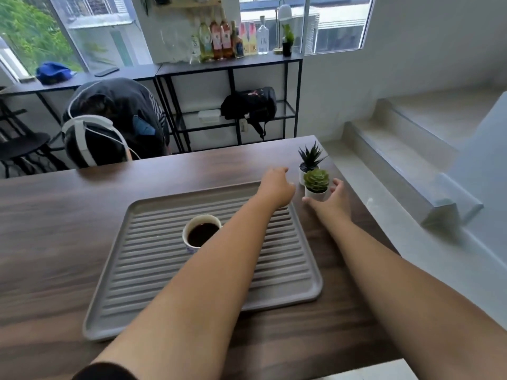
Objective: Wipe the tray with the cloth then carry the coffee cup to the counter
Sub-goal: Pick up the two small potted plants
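Observation:
A grey ribbed tray [153,292] lies on the dark wooden table [55,229]. On it stands a white coffee cup [201,233] full of black coffee, partly hidden by my left forearm. My left hand [277,187] reaches over the tray's far right corner with its fingers loosely curled and nothing in it. My right hand [333,200] is just right of the tray, cupped around a small white pot with a green succulent [317,182], thumb on the pot's left, fingers on its right; whether it grips the pot is unclear. No cloth is in view.
A second small pot with a spiky plant [310,159] stands just behind the succulent at the table's right edge. A person [109,122] wearing a headset sits at the table's far side. Behind are a black shelf with bottles [225,39] and, to the right, steps [411,149].

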{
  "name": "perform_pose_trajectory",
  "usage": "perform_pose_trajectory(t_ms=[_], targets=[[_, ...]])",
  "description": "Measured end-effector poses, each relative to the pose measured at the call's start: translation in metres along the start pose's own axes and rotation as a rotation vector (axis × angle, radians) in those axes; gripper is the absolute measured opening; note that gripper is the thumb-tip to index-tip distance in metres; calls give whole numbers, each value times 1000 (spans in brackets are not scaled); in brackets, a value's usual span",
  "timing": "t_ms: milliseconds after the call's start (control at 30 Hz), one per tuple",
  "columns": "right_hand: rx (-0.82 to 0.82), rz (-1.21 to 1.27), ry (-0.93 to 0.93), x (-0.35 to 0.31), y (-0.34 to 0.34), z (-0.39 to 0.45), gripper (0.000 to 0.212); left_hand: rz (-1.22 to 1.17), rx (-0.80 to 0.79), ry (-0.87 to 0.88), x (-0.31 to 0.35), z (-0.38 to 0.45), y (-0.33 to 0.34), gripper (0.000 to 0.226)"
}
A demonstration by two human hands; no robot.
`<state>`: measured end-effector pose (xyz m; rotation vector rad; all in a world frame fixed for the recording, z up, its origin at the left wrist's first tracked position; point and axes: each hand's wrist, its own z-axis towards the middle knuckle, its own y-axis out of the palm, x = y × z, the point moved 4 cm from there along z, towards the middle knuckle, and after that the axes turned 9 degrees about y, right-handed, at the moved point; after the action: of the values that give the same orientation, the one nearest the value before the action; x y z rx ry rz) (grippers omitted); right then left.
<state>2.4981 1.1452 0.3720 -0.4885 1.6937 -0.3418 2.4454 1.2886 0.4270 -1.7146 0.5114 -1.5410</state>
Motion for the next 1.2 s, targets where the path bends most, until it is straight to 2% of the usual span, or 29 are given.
perform_pose_trajectory(t_ms=[167,300,533,833,1067,1200], targets=[[-42,-11,-40,-1,3,21,94,-81,0,-94,-20,37,9,57],[-17,1,-58,2,-5,31,86,-142,28,-68,-25,61,17,65],[90,-13,0,19,-33,45,67,-215,-26,27,-15,83,45,90],[114,-55,-43,4,-32,74,61,-286,155,-5,-16,107,43,55],[80,-104,-91,-49,-10,138,54,-346,305,-159,-27,159,14,54],[57,-83,-96,-72,11,176,49,-393,338,-223,-36,191,14,51]])
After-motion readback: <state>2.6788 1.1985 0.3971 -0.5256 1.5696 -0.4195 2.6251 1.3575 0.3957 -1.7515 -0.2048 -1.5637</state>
